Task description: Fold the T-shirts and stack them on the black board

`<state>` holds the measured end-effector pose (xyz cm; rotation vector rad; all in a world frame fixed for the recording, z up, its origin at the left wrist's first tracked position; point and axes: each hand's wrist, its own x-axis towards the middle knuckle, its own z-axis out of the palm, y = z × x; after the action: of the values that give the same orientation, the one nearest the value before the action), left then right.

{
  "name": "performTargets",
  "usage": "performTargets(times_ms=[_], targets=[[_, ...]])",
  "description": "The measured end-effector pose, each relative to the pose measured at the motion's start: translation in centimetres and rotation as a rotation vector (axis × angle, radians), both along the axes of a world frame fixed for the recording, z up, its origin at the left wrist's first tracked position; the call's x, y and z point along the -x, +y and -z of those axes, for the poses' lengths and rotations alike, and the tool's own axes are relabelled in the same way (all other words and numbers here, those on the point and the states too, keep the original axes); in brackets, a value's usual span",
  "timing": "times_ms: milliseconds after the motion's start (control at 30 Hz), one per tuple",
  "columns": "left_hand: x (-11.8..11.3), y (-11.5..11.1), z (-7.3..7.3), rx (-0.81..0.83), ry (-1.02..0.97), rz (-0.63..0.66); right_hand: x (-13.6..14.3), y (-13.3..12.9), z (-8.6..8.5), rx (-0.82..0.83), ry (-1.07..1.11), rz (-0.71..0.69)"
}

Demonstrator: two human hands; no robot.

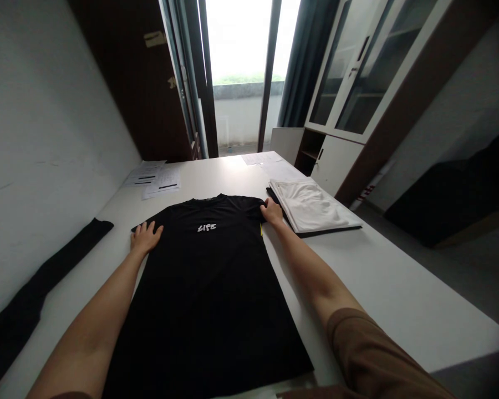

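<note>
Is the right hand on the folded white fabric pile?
No, the right hand is at a sleeve of the black fabric T-shirt with white print.

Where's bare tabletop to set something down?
Bare tabletop: right of the right forearm, nearer than the folded white cloth; also beyond the black shirt, between left-side papers and cloth. Crowded: mid-table, with shirt, left hand and right hand; left side, dark strip along the wall.
</note>
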<state>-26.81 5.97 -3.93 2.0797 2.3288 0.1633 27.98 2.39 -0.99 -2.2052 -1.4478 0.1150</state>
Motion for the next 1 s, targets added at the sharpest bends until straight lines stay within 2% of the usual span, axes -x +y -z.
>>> performTargets(times_ms=[233,300,400,467,533,633,767,900,1000], targets=[[2.5,-1.8,-0.6,-0.165,0.035,-0.058,-0.2,-0.4,0.7,-0.135,0.026,-0.015],[2.1,-2.6,-1.0,-0.209,0.054,-0.038,-0.3,-0.3,0.9,-0.169,0.036,-0.009],[0.4,-3.4,-1.3,-0.251,0.073,0.089,-0.2,0.0,1.2,-0.217,0.052,0.005],[-0.8,-3.7,-1.3,-0.207,0.067,0.193,-0.1,0.1,1.2,-0.23,0.059,-0.01],[-1.5,-3.8,-1.0,-0.111,0.054,0.239,0.0,0.1,1.0,-0.221,0.067,-0.038],[-1.4,-3.3,-0.5,-0.003,0.039,0.169,0.3,-0.5,0.5,-0.192,0.082,-0.048],[-0.4,-2.3,-0.4,0.052,0.042,0.079,0.6,-1.4,-0.5,-0.172,0.106,-0.021],[0.2,-1.9,-0.8,0.097,0.026,0.054,1.7,-2.3,-1.6,-0.255,0.042,-0.013],[0.4,-2.1,-1.1,0.104,0.003,0.039,3.2,-3.0,-2.3,-0.315,-0.043,-0.104]])
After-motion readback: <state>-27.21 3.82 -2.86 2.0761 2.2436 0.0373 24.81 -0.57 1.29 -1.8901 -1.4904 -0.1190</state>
